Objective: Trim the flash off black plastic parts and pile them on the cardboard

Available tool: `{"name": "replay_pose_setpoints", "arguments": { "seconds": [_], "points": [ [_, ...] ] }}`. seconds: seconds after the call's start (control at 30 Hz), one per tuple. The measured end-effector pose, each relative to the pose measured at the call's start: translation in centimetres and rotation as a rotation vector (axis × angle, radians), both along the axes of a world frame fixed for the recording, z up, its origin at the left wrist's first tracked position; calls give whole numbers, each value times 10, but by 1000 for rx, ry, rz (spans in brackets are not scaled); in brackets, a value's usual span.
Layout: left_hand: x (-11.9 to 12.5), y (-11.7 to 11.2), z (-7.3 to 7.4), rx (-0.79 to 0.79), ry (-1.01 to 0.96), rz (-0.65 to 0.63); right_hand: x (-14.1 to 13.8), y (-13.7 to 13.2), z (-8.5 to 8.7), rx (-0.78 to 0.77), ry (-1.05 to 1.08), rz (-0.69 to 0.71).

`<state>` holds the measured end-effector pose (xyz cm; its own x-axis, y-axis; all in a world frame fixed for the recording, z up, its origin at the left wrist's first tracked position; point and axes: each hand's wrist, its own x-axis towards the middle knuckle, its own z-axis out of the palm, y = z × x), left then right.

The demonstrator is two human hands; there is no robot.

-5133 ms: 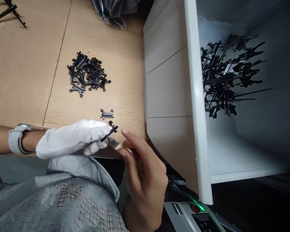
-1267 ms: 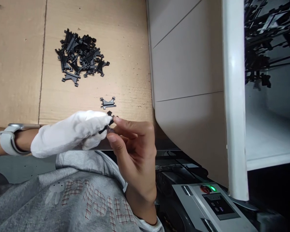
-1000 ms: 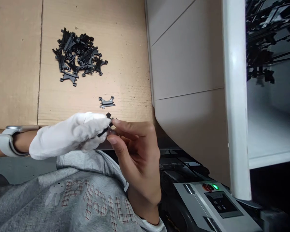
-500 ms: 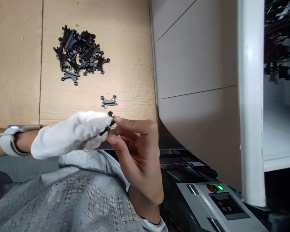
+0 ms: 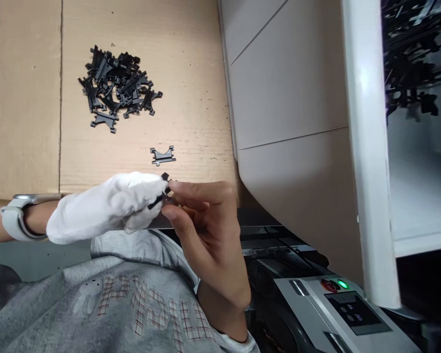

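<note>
Two hands together: gloved left hand and bare right hand both pinch one black plastic part, long axis diagonal.

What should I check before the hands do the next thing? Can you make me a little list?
1. The left gloved hand grips the black plastic part: ok.
2. Both hands wear gloves: not ok, the right bare hand has none.
3. The right fingers have a firm pinch on the part: cannot tell, the contact is too small to see.
4. The loose part lies apart from the pile on the cardboard: ok.
5. The green light is lit: ok.
</note>
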<state>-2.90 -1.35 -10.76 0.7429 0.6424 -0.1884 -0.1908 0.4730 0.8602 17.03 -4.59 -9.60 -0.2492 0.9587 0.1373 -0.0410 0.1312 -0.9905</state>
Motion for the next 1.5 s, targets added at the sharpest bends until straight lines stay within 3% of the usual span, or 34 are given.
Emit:
{"name": "replay_pose_setpoints", "arguments": {
  "seconds": [0.13,0.47,0.77,0.9,1.07,1.3,1.5],
  "points": [
    [-3,2,2,-121,-28,-48,-1,-3,1,-16,44,29],
    [-3,3,0,-143,-74,-26,0,-3,-2,-40,82,49],
    [-1,-4,-11,-86,-120,27,-3,-2,-3,-35,62,-10],
    [0,-2,-10,-42,-151,26,-4,-3,-3,-30,40,-43],
    [-1,-1,-10,-49,-168,26,-3,-3,-3,-9,78,19],
    [-1,4,3,-55,-83,4,-3,-4,-5,-44,72,0],
    [1,0,-3,-27,-124,37,-3,-1,-4,-58,88,-5]
  ]
}}
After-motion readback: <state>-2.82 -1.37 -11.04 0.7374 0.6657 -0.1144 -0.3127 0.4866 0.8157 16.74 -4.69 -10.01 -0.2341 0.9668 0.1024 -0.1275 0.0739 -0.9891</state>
